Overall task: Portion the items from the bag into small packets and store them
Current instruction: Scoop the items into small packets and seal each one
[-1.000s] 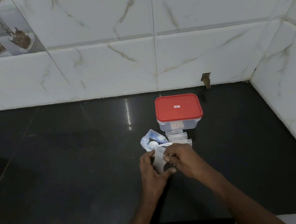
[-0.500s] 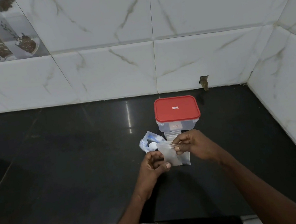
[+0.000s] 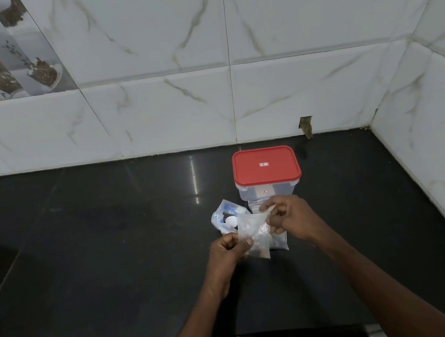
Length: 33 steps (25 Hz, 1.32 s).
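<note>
small packet (image 3: 250, 226) | pinched by L hand (image 3: 227, 249) + R hand (image 3: 286, 216) | bag (image 3: 227, 218) just left | red-lid box (image 3: 267, 174) behind, nr counter (image 3: 83, 247) back edge

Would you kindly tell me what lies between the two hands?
In the head view, a small clear packet stretches between the left hand and right hand, each pinching an edge.

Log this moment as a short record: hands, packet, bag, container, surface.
left hand: pinches the small clear packet at its lower edge
right hand: pinches the packet's upper corner
bag: crumpled, on the counter left of the packet, a white piece inside
container: behind the hands, red lid on
flat packets: lying below the right hand
counter: dark, glossy
</note>
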Tool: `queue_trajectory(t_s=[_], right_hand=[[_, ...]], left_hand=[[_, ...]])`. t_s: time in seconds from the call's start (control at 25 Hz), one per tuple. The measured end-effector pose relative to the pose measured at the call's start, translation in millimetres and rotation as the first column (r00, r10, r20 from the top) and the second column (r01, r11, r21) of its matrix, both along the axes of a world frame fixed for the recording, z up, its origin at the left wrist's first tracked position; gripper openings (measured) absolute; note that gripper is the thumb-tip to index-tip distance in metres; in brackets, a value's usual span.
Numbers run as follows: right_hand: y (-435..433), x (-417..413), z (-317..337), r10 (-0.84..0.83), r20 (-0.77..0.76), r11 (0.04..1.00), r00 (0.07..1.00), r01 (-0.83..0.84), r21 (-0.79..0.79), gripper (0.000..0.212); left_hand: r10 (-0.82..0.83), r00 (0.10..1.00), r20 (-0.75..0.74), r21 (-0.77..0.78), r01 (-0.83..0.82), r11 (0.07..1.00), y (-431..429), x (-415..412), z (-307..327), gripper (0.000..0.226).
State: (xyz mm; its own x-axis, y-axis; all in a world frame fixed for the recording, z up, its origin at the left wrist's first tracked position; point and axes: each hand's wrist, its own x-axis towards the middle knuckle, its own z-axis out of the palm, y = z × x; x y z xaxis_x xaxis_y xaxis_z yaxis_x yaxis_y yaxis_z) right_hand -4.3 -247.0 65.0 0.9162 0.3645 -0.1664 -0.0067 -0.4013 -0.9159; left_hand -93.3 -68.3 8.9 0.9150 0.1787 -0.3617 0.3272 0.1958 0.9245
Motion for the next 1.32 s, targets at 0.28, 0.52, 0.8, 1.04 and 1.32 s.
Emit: queue_trajectory(t_s=[0.28,0.52,0.8,1.04,1.32], right_hand=[[12.8,-31.9,-30.8,-0.044,-0.252,0.975,0.967,0.096,0.198,0.038],[9.4,-32.5,-34.8,-0.046,-0.29,0.973,0.956,0.11,0.205,0.016],[23.9,-28.0,-37.8,-0.206,-0.278,0.897,0.938,0.294,0.329,0.007],[24.2,-31.7,-34.7,-0.176,-0.346,0.859,0.922,0.315,0.403,0.012],[23.8,-27.0,-34.6,-0.205,-0.36,0.858,0.91,0.344,0.382,0.012]], left_hand=[[0.092,0.996,-0.003,-0.077,-0.092,0.993,-7.0,-3.6,-2.3,0.015],[0.153,0.988,0.009,-0.158,-0.149,0.976,-0.9,4.6,2.1,0.014],[0.087,0.996,-0.014,-0.128,-0.088,0.988,-3.6,9.8,4.3,0.014],[0.109,0.993,-0.052,-0.104,-0.114,0.988,-7.5,14.3,7.2,0.009],[0.059,0.992,-0.108,-0.081,-0.068,0.994,-10.1,22.5,10.1,0.013]])
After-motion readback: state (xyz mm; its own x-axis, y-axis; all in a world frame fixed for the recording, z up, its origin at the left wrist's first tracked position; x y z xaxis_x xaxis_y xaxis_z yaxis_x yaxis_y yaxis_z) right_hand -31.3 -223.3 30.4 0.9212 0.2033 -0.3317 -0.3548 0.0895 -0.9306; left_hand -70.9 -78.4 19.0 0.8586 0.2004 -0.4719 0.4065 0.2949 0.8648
